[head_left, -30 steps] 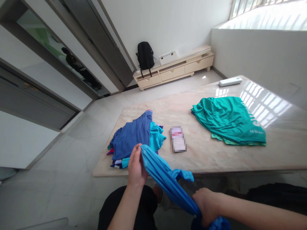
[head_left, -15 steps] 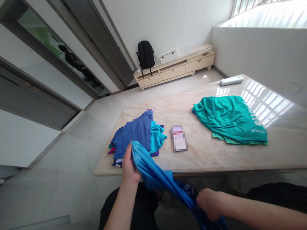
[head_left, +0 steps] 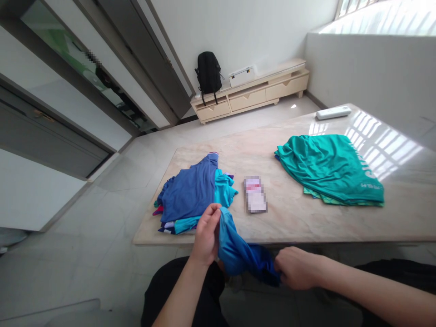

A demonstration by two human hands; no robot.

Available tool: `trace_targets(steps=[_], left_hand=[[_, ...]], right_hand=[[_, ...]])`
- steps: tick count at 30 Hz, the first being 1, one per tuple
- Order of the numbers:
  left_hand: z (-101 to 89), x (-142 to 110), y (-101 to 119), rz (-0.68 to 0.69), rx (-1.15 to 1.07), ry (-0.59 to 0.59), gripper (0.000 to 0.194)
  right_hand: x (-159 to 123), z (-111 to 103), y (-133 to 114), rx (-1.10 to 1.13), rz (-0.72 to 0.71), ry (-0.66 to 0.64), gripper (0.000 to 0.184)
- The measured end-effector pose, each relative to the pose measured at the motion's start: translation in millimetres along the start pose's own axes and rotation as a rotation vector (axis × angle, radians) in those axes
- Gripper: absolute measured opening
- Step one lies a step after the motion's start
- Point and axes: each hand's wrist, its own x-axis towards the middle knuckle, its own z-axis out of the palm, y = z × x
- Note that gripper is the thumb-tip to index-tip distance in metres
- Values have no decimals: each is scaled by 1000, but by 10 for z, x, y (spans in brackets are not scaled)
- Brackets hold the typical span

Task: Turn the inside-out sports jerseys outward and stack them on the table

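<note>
A shiny blue garment [head_left: 238,252], darker toward its right end, is stretched between my two hands over the table's near edge. My left hand [head_left: 207,231] pinches its lighter end, thumb against fingers. At the other end my right hand [head_left: 296,268] is closed in a fist around the dark blue fabric. Just beyond my left hand lies a pile of clothes [head_left: 190,188], with a dull blue one on top and turquoise, purple and red edges sticking out. Farther right a green garment with white lettering [head_left: 330,170] is spread over other pieces.
A blurred-out phone-like object [head_left: 255,195] lies on the marble table [head_left: 272,227] between the piles. A white oblong object [head_left: 334,112] rests near the far corner. Behind stands a low cabinet [head_left: 248,100] with a black backpack [head_left: 208,75] and white box [head_left: 241,76].
My left hand has moved right, away from the pile, and my right hand has risen slightly. The blue garment between them is now shorter and more bunched.
</note>
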Motion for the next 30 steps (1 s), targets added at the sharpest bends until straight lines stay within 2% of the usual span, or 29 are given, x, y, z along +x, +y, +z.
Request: trace_targets(steps=[3, 5, 7, 10, 11, 13, 16, 18, 20, 23, 27, 30], left_hand=[[31, -13, -87, 52, 289, -159, 30], [36, -7, -149, 89, 549, -289, 27], [33, -8, -208, 81, 763, -435, 25], [23, -42, -286, 33, 981, -624, 21], [22, -61, -311, 10, 1031, -673, 19], [26, -101, -371, -35, 1108, -742, 17], [68, -149, -488, -34, 1151, -774, 25], [131, -174, -570, 46, 1145, -745, 35], [218, -202, -633, 139, 1124, -692, 31], [354, -266, -669, 155, 1035, -703, 18], [457, -362, -677, 133, 797, -820, 34], [491, -391, -716, 128, 746, -809, 54]], right_hand=[[-17, -87, -1, 41, -30, 37, 26], [-38, -203, 8, 173, -58, 17, 21], [-85, -354, 22, 479, -70, -72, 15], [-208, -575, 54, 1110, -31, -191, 20], [-256, -633, 71, 1278, -14, -177, 24], [-349, -719, 117, 1492, 13, -68, 29], [-447, -781, 205, 1624, 25, 96, 30], [-473, -793, 248, 1666, 36, 168, 30], [-474, -795, 257, 1666, 48, 219, 32], [-449, -794, 197, 1637, 59, 230, 36], [-408, -784, 98, 1692, 13, 241, 35], [-382, -753, 91, 1734, -46, 240, 33]])
